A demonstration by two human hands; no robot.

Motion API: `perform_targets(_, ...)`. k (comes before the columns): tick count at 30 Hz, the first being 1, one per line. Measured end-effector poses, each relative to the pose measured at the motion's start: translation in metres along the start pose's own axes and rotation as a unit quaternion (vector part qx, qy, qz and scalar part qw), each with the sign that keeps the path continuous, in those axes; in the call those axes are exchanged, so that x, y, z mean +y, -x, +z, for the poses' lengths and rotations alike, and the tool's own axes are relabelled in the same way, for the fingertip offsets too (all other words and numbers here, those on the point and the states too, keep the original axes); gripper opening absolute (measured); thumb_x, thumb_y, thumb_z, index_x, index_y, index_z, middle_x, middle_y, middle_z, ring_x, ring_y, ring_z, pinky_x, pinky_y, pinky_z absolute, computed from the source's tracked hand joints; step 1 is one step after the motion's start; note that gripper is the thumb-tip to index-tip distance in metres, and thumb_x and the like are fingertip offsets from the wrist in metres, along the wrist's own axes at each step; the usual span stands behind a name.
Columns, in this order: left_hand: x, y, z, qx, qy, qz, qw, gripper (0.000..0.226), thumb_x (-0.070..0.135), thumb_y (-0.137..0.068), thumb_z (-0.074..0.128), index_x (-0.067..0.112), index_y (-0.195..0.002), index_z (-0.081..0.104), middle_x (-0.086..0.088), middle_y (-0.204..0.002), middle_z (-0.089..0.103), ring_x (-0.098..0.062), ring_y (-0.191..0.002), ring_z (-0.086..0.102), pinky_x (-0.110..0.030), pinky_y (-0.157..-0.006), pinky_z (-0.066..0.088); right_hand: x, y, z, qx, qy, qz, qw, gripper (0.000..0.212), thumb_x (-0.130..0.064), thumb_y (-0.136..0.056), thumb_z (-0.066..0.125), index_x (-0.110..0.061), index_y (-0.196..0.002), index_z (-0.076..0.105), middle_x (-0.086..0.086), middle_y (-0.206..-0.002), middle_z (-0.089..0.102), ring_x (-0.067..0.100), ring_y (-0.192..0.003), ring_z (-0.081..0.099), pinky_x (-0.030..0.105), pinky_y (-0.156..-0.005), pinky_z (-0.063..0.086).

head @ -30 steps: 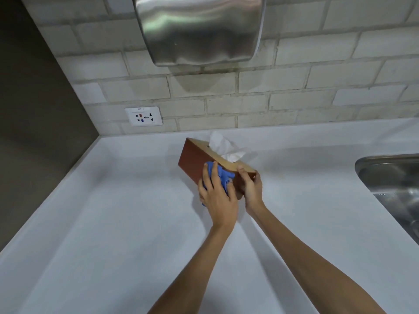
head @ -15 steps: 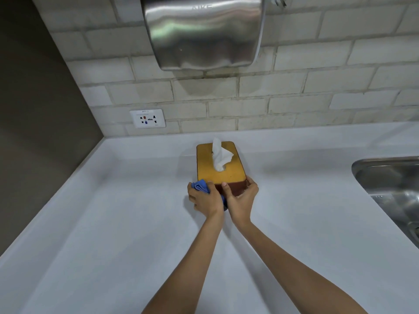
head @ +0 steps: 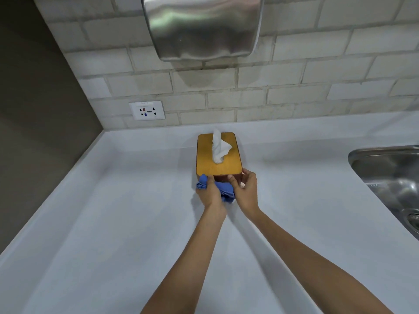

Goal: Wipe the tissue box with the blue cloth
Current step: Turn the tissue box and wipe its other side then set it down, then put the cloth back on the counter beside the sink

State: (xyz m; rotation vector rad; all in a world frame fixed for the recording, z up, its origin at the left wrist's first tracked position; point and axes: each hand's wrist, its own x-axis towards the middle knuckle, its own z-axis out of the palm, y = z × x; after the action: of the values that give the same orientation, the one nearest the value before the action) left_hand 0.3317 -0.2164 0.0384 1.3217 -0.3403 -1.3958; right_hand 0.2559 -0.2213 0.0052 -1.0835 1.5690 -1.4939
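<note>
A wooden tissue box [head: 205,160] with a light top and darker brown sides stands flat on the white counter [head: 113,223], and a white tissue [head: 218,148] sticks up from its slot. My left hand [head: 210,194] grips a bunched blue cloth [head: 225,190] and presses it against the box's near end face. My right hand [head: 246,190] holds the box's near right corner, thumb on the front face and fingers round the side. The lower part of that near face is hidden behind my hands and the cloth.
A steel hand dryer [head: 201,28] hangs on the brick wall above the box. A white wall socket [head: 147,110] sits to the left of the box, low on the wall. A steel sink [head: 390,177] is set into the counter at the right. A dark wall closes the left side.
The box was tipped up on its edge one second ago; it now lies flat with its top up. My left hand with the cloth went from the box's side to its near end.
</note>
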Motion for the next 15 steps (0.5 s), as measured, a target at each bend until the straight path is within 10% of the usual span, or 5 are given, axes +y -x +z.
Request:
perform_targets(7, -0.021, 0.026, -0.018, -0.183, 0.057, -0.141, 0.971, 0.055, 0.057, -0.094, 0.028, 0.011, -0.097, 0.057, -0.01, -0.092, 0.061, -0.024, -0.082, 0.058, -0.038, -0.076, 0.046, -0.039, 0.015, -0.05, -0.188, 0.141, 0.032, 0.972, 0.044, -0.043, -0.074, 0.073, -0.015, -0.106, 0.063, -0.006, -0.086, 0.062, 0.011, -0.081, 0.06, 0.013, -0.067, 0.046)
perform_targets(15, -0.033, 0.051, -0.013, -0.193, -0.001, -0.116, 0.974, 0.042, 0.04, -0.096, 0.043, 0.002, -0.111, 0.055, -0.016, -0.094, 0.063, -0.027, -0.083, 0.061, -0.043, -0.082, 0.05, -0.069, 0.021, -0.083, -0.299, 0.228, 0.041, 0.926, 0.039, -0.024, -0.079, 0.073, 0.011, -0.095, 0.069, 0.018, -0.087, 0.066, 0.02, -0.078, 0.057, 0.027, -0.071, 0.047)
